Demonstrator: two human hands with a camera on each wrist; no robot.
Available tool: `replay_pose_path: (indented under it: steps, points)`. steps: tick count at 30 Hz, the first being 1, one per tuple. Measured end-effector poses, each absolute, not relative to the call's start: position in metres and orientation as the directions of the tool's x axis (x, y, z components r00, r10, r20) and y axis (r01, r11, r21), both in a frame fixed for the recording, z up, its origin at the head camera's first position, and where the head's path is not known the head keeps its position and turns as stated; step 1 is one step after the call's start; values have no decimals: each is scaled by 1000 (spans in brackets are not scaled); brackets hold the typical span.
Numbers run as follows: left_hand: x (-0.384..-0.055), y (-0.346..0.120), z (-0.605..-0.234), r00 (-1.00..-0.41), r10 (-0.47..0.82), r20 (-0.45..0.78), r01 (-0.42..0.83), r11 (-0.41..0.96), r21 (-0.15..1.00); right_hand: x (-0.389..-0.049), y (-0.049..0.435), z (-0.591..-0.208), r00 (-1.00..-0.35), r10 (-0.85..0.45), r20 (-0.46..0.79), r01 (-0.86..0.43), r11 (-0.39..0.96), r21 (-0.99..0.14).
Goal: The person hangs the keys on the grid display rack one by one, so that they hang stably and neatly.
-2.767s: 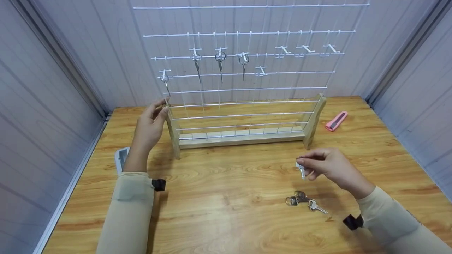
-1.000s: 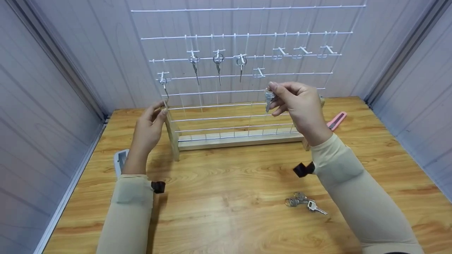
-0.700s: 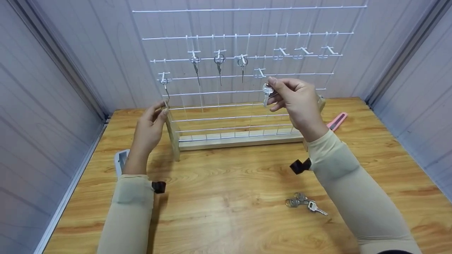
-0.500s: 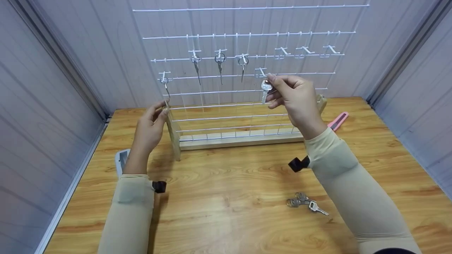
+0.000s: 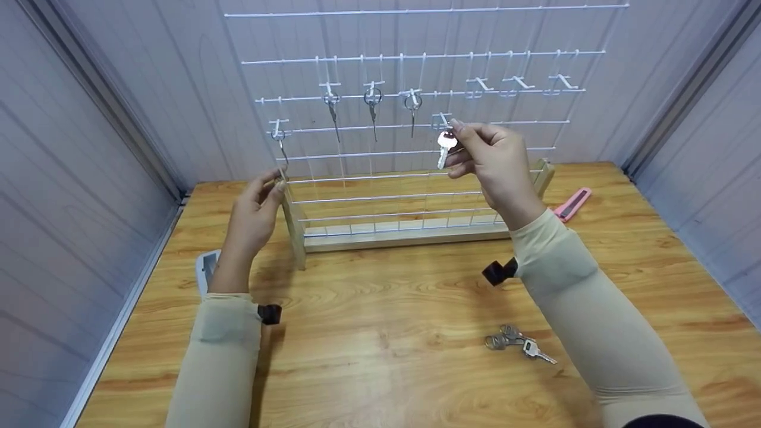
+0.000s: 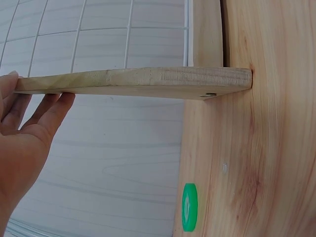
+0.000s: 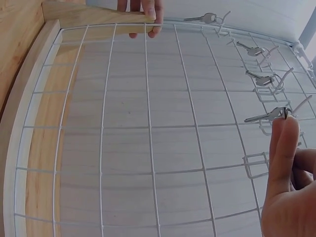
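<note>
My right hand (image 5: 502, 160) pinches a silver key (image 5: 447, 142) at its top between thumb and fingers, the blade hanging down. It is just below and in front of a white hook (image 5: 441, 120) on the wire grid rack. The key's ring is mostly hidden by the fingers. My left hand (image 5: 252, 214) grips the rack's left wooden side post (image 6: 133, 79), with the thumb on one side and fingers on the other. Several keys on rings hang from hooks to the left, one of them a middle key (image 5: 373, 112). In the right wrist view, my fingertips overlap a key (image 7: 264, 117).
Several loose keys (image 5: 531, 348) lie in a small heap on the wooden table (image 5: 380, 368). A pink cutter-like tool (image 5: 574, 203) lies right of the rack. Behind my left forearm sits a grey object (image 5: 206, 264). A green ring-shaped item (image 6: 189, 207) shows in the left wrist view.
My right hand has risen from above the loose keys to the rack, bringing the key, then crept up and slightly left to the hook. The left hand keeps its grip on the post.
</note>
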State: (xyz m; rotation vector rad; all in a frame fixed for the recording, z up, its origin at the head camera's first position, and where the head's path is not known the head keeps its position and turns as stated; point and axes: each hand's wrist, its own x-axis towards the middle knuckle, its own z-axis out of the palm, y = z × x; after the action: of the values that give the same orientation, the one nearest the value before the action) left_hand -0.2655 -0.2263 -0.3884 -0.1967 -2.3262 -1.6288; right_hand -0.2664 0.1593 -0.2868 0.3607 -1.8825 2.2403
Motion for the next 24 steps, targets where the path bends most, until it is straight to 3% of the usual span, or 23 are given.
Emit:
replay_pose_path:
  steps: [24]
  points:
    - [-266,-227,-389,-947,-54,318,278,364,889,-282,158,-293,-948,9,317,-317,-78,-945]
